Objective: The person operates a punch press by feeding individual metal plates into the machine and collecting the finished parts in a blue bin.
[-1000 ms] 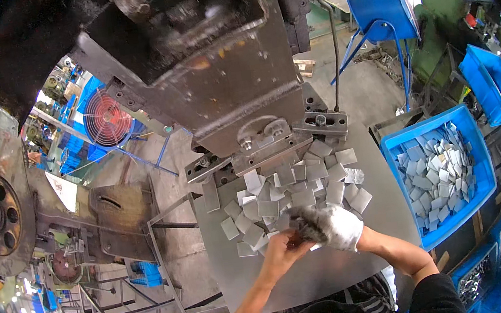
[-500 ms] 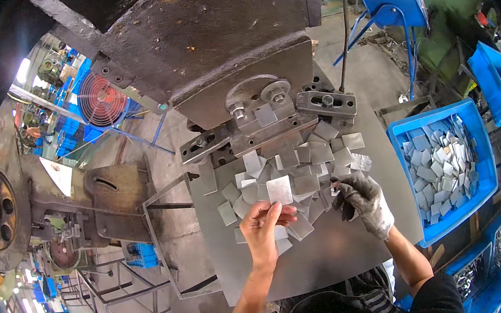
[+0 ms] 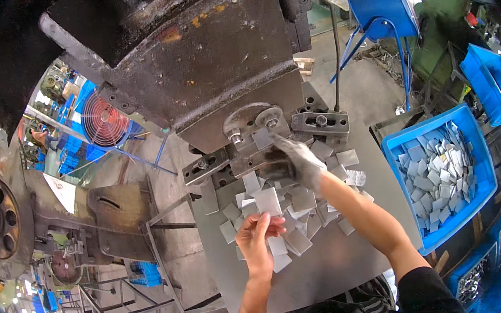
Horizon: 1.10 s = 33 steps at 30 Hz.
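My bare left hand (image 3: 255,237) is closed, pinching a flat square metal plate (image 3: 267,202) upright between thumb and fingers above the pile. My right hand (image 3: 302,162), in a grey-stained white glove, reaches forward to the press die. Its fingertips are beside a small metal plate (image 3: 262,138) lying in the die block (image 3: 250,160). Motion smears the right fingers, so I cannot tell whether they grip that plate. Below both hands, loose metal plates (image 3: 298,242) lie scattered on the grey metal table (image 3: 314,279); my right hand and forearm hide part of them.
The heavy press ram (image 3: 208,56) hangs just above the die, between bolted clamps (image 3: 321,122). A blue bin (image 3: 394,140) full of metal plates stands at the right. Farther off are a blue chair (image 3: 379,9), a red-centred fan (image 3: 104,119) and another machine (image 3: 121,214).
My right hand has moved forward and left from over the table's right side to the die. My left hand still holds its plate, slightly lower and farther left. The whole view has shifted a little.
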{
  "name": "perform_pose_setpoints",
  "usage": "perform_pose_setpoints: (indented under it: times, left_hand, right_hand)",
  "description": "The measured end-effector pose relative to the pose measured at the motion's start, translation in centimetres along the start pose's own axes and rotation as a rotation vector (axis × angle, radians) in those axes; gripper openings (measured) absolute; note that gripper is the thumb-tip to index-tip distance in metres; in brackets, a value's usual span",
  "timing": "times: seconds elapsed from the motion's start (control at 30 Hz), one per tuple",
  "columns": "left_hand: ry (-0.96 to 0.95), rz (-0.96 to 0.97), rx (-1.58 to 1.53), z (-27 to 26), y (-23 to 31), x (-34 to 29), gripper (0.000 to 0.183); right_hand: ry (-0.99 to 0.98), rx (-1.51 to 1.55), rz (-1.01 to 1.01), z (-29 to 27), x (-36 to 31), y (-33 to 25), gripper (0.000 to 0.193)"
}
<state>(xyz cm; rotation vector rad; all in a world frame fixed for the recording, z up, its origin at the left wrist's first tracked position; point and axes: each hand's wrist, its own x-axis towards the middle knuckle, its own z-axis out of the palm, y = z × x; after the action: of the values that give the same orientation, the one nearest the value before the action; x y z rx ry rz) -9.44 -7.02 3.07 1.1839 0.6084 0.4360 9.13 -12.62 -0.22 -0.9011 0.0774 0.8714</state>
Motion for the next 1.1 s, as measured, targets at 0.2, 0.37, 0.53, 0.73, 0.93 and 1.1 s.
perform_pose_setpoints:
  times: [0.2, 0.37, 0.53, 0.73, 0.93, 1.1]
  left_hand:
    - [0.066, 0.046, -0.014, -1.0, 1.4, 3.3, 0.017]
    - [-0.071, -0.035, 0.078, 1.3, 1.0, 5.1, 0.018]
    - [-0.250, -0.058, 0.406, 2.4, -0.6, 5.0, 0.024]
    - [-0.265, 0.304, 1.002, 1.5, 1.1, 4.0, 0.021]
    - [-0.536, 0.614, 1.375, -4.4, 0.6, 6.3, 0.039]
    - [-0.479, 0.509, 1.375, -4.4, 0.1, 6.2, 0.036]
  right_hand:
    - [0.098, -0.086, -0.150, 1.0, 0.2, 1.0, 0.012]
    - [-0.037, 0.136, -0.081, -2.3, -5.1, 3.2, 0.022]
    - [-0.115, 0.347, -0.013, -3.6, -7.9, 3.9, 0.026]
    - [0.089, 0.444, 0.026, -5.6, -9.9, 2.8, 0.023]
    - [-0.046, 0.470, 0.129, -8.2, -11.1, 3.5, 0.021]
    - [0.068, 0.313, 0.157, -7.9, -12.6, 3.1, 0.022]
